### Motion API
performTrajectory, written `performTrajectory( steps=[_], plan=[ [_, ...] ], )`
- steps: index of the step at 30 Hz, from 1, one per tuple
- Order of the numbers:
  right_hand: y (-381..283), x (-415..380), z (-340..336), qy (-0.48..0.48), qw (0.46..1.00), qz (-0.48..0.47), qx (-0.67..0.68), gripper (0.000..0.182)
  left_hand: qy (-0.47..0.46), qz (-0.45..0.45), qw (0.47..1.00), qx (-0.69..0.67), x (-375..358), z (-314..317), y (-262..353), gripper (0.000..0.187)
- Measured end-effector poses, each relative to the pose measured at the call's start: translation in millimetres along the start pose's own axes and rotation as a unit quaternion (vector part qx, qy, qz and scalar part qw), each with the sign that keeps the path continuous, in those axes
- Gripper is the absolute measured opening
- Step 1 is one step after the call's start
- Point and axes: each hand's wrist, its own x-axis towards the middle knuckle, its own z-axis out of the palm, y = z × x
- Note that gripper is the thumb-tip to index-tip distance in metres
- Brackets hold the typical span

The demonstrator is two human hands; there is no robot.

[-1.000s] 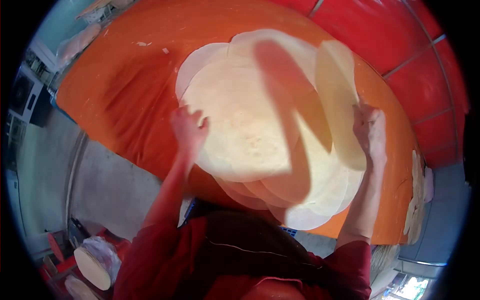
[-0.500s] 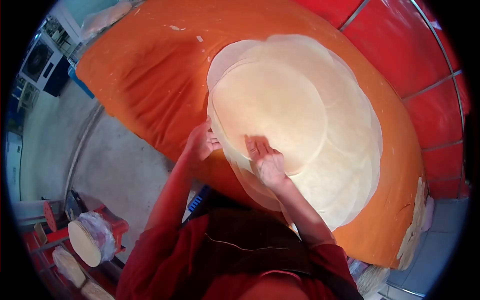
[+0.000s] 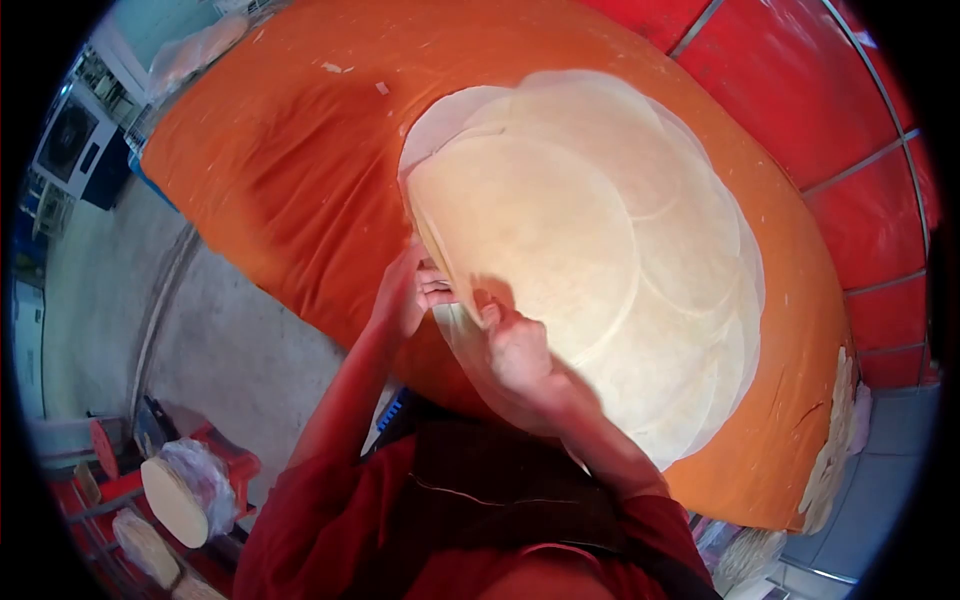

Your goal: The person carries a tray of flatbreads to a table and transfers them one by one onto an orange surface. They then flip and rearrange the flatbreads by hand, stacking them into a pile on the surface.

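Observation:
A wide pile of thin, round, pale dough sheets (image 3: pixel 690 260) lies overlapped on an orange cloth. The top dough sheet (image 3: pixel 540 220) has its left edge raised a little into a narrow fold. At that raised edge, my left hand (image 3: pixel 404 292) has its fingers curled against the sheet, their tips partly hidden by it. Just to the right, my right hand (image 3: pixel 518 348) pinches the near left edge between thumb and bent fingers.
The orange cloth (image 3: pixel 320 190) covers a big rounded table, wrinkled on the left. Red tiled wall (image 3: pixel 800 110) borders it at right. Plastic-wrapped round sheets (image 3: pixel 178 500) stand on a red rack at lower left. Grey floor (image 3: pixel 270 350) and a white appliance (image 3: pixel 75 140) are left.
My right hand has shifted left from the sheet's surface to its edge and closed on it. My left hand has moved slightly right onto that edge, which is now raised.

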Motion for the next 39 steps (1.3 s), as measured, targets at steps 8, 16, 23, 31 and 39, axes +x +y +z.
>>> performTrajectory(
  steps=[8,16,23,31,39],
  plan=[
    [217,102,-255,0.086,0.879,0.096,0.459,0.04,-0.035,0.066,0.996,0.041,38,26,11,0.028],
    [188,161,-267,0.277,0.928,-0.088,-0.233,0.033,-0.122,-0.04,0.987,-0.092,163,87,-27,0.009],
    [253,172,-49,0.028,0.984,-0.015,-0.176,0.032,-0.03,-0.101,0.988,-0.109,206,102,-27,0.015],
    [225,128,-16,0.224,0.971,-0.007,-0.083,0.03,-0.217,-0.007,0.967,-0.129,216,126,-9,0.03],
    [342,171,-95,0.215,0.967,0.089,0.105,0.018,-0.189,-0.073,0.974,-0.097,215,128,-33,0.032]
  ],
)
